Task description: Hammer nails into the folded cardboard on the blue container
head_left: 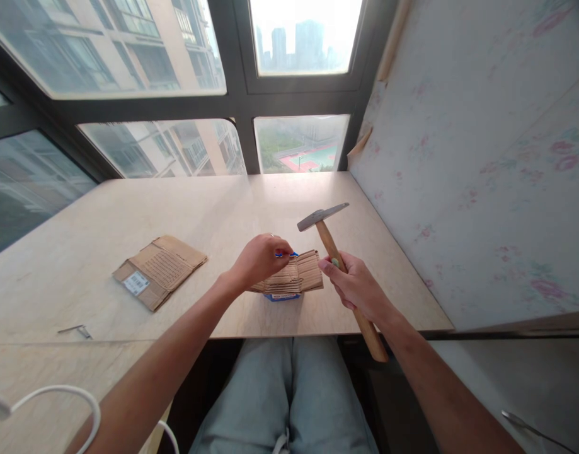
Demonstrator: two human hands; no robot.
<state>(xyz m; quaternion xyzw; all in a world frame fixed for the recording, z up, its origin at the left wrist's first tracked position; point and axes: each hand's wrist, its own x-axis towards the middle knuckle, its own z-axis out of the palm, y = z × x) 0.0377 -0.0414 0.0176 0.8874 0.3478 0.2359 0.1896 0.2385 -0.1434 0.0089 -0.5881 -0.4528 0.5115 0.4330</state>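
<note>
My right hand [358,285] is wrapped round the wooden handle of a hammer [327,243]. The hammer's metal head is raised above the worktop, with the handle slanting down toward me. Beside it, my left hand [259,261] is closed in a pinch over a layered piece of corrugated cardboard [310,272]. Whatever the pinching fingers hold, if anything, is too small or hidden to make out. Under the cardboard lies a blue object [282,297], mostly covered, with another bit of blue showing by my left fingertips.
A folded cardboard piece with a label [164,270] lies on the pale worktop [208,208] to the left. Thin metal pieces [76,330] rest near the front edge. A white cable [57,389] loops at lower left. Windows stand behind; a papered wall [482,170] bounds the right.
</note>
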